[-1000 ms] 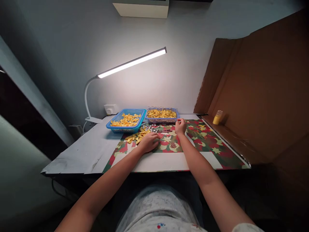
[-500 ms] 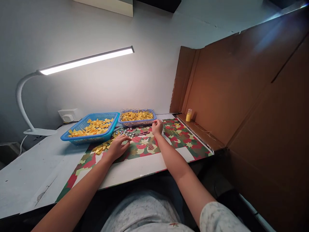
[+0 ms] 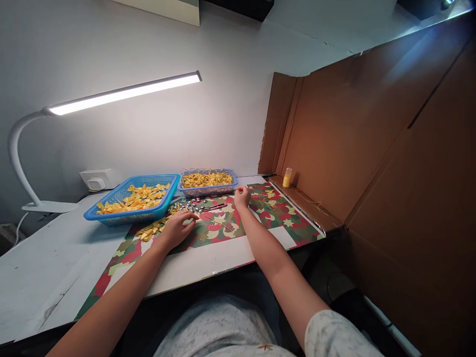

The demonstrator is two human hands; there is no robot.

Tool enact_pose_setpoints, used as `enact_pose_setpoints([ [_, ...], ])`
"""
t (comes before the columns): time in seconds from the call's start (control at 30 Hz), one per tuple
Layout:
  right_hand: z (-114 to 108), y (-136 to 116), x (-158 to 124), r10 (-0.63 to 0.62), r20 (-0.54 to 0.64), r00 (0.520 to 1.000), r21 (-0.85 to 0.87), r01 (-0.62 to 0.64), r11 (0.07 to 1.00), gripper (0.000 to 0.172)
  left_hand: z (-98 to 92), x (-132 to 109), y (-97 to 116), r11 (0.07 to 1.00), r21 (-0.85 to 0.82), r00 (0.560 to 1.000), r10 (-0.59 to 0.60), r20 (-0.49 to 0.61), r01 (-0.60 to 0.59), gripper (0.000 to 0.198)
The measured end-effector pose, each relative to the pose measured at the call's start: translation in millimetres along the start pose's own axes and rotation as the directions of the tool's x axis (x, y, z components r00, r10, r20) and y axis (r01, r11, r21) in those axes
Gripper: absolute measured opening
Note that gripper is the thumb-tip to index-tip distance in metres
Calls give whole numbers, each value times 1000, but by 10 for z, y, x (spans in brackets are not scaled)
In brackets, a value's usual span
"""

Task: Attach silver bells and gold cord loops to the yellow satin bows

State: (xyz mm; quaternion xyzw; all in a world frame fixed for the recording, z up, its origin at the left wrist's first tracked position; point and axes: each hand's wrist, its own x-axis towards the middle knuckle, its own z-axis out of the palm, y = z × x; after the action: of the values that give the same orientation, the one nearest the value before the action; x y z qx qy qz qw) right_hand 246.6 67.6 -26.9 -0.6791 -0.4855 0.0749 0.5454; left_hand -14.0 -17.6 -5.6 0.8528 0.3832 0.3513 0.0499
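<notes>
My left hand rests low over the patterned sheet, fingers bent toward the thumb; whatever lies at the fingertips is too small to make out. Beside it are loose yellow ribbon bows and a scatter of small silver bells. My right hand is closed, just right of the small basket's front corner, and its fingertips are turned away from view. Between the hands a thin gold cord lies slantwise on the sheet. A dark red pair of tweezers lies behind the cord.
A blue basket with yellow bows stands at the left. Behind, a smaller purple-blue basket holds gold cords. A lamp reaches over the table. At the right stand a small yellow bottle and a tall cardboard wall.
The whole view has shifted slightly, so most things appear a little farther left. Both hands keep nearly the same pose and place on the table.
</notes>
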Motion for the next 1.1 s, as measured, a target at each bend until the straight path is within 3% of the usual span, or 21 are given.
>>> enact_pose_setpoints([
  [0.2,55,-55,-95,28,-26,999,-22,-29,999,29,4,-6,13,1000,-4,999,-13,30,13,25],
  [0.33,-52,-106,49,32,-118,993,-94,-43,995,29,-6,-12,12,1000,13,999,-9,32,9,25],
  [0.43,-343,-111,357,38,-222,974,-198,-84,977,33,-18,-16,5,1000,22,999,2,35,-2,24],
  [0.53,-838,-31,746,23,-289,957,-331,-122,936,37,-12,-15,-9,1000,9,999,3,43,-3,24],
  [0.63,-1387,122,1068,-28,-244,969,-468,-93,879,42,5,-11,-31,1000,-16,999,-6,53,7,24],
  [0.73,-1784,286,1228,-56,-130,990,-553,-25,833,41,14,-6,-55,999,-34,998,-20,56,22,24],
  [0.83,-1951,401,1255,-55,-40,998,-571,22,821,37,10,-6,-71,999,-45,998,-25,54,27,24],
  [0.93,-1979,433,1248,-57,-6,998,-546,45,836,33,7,-6,-70,998,-59,999,-23,45,26,23],
  [1.1,-2030,284,1276,-67,-5,998,-409,59,911,31,0,-8,-12,992,-122,999,-25,23,28,19],
])
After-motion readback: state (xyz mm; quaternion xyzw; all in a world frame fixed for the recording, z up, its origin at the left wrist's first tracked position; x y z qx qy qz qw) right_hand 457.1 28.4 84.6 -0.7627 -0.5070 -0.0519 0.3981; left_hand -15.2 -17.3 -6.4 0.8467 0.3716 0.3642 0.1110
